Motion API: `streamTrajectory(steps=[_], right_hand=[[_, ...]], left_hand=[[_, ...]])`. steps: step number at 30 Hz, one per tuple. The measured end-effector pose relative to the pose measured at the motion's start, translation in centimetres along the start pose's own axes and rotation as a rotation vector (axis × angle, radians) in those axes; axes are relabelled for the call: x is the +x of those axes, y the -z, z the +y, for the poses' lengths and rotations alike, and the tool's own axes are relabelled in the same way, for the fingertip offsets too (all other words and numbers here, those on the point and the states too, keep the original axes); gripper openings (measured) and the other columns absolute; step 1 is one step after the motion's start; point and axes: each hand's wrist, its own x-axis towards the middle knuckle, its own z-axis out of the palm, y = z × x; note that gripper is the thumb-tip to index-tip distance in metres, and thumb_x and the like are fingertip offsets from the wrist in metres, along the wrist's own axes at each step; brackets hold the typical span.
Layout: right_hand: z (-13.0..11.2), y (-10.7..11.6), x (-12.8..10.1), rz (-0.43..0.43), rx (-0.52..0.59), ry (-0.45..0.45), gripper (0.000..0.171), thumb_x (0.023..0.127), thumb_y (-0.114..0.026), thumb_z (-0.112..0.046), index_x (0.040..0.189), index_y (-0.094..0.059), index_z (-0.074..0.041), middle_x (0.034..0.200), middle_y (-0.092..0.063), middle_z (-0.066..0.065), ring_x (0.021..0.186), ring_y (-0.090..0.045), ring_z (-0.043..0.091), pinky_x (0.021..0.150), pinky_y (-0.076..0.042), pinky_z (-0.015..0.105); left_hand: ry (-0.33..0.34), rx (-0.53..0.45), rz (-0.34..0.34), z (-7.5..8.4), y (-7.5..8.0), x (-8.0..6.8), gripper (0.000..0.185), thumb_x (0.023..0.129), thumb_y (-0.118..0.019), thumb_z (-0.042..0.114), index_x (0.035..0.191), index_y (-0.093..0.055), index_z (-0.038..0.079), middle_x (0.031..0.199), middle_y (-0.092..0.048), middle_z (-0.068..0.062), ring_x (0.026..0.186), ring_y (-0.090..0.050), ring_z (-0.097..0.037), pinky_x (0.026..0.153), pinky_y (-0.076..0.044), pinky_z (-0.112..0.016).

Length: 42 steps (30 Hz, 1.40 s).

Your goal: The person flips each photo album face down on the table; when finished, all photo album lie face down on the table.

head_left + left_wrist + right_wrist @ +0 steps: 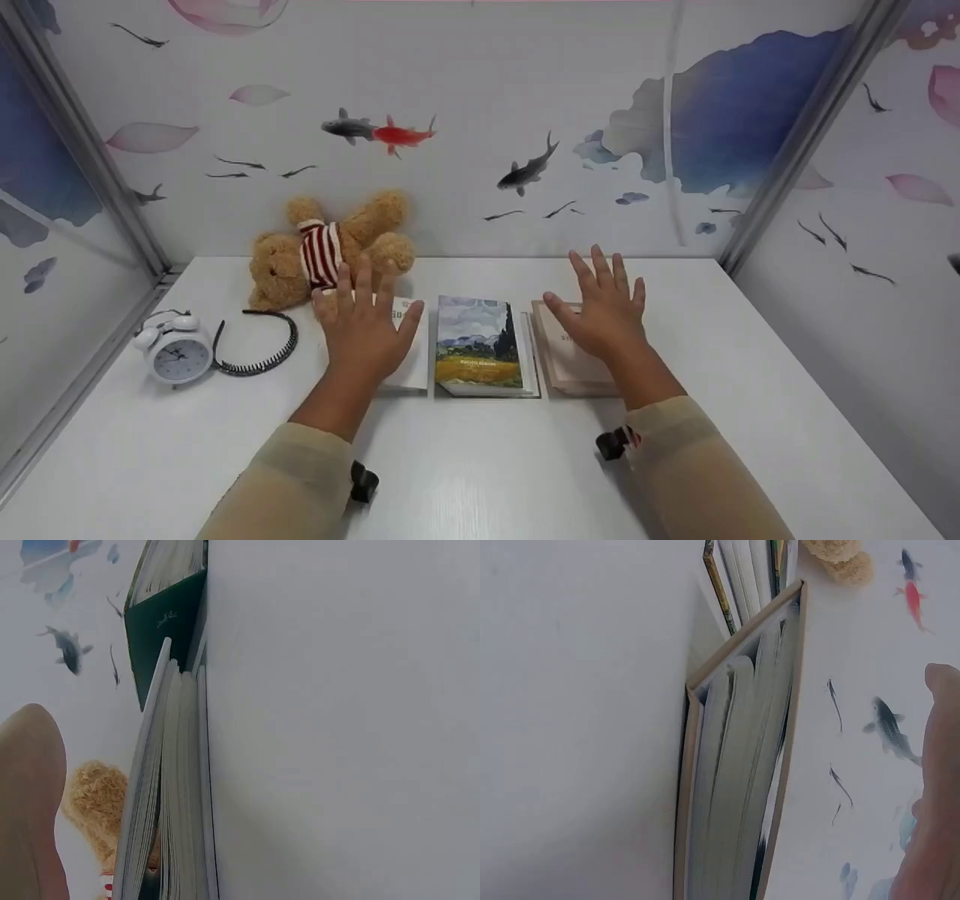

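Note:
My left hand [364, 330] is held over a white book [411, 367], fingers spread and straight, and hides much of its cover. Over a pale pinkish-beige hardcover book [566, 367] my right hand [606, 315] is spread in the same way. Between them lies a book with a painted landscape cover [480, 345], with a white edge showing along its right side. In the left wrist view, the thumb [30, 802] stands apart from the white book's pages [180, 787]. The right wrist view shows the beige book [742, 735] from its page edge, apart from the hand.
A teddy bear [322, 251] in a striped shirt lies at the back left against the wall. A black toothed headband [259, 367] and a white twin-bell alarm clock [180, 356] are at the left. Printed walls [472, 75] enclose the white table [480, 465].

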Motion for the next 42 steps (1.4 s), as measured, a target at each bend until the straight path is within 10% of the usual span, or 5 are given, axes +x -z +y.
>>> streamTrajectory(steps=[18, 29, 42], right_hand=[[2.9, 2.3, -2.8, -0.008, 0.356, -0.030, 0.086, 0.102, -0.040, -0.079, 0.172, -0.021, -0.033, 0.177, -0.033, 0.009, 0.164, -0.028, 0.041, 0.128, -0.026, 0.072], [5.7, 2.9, -2.8, -0.110, 0.418, -0.096, 0.085, 0.104, -0.038, -0.078, 0.172, -0.024, -0.029, 0.166, -0.048, 0.011, 0.157, -0.042, 0.041, 0.123, -0.035, 0.073], [8.9, 1.1, -2.1, -0.163, 0.548, -0.133, 0.083, 0.106, -0.036, -0.075, 0.166, -0.038, -0.017, 0.156, -0.059, 0.018, 0.148, -0.053, 0.043, 0.123, -0.040, 0.066]], left_hand=[[-0.039, -0.468, 0.010, 8.2, -1.1, -3.2, 0.073, 0.112, -0.038, 0.059, 0.174, -0.015, 0.028, 0.181, -0.017, -0.006, 0.170, -0.008, -0.037, 0.133, -0.012, -0.071], [-0.098, -1.035, -0.327, 15.3, -2.3, -5.1, 0.067, 0.114, -0.031, 0.053, 0.173, -0.017, 0.026, 0.180, -0.021, -0.004, 0.168, -0.018, -0.029, 0.134, -0.021, -0.064], [0.169, -1.286, -0.441, 19.2, -4.3, -4.5, 0.070, 0.111, -0.035, 0.052, 0.172, -0.023, 0.020, 0.180, -0.024, -0.008, 0.167, -0.022, -0.036, 0.135, -0.017, -0.064]])
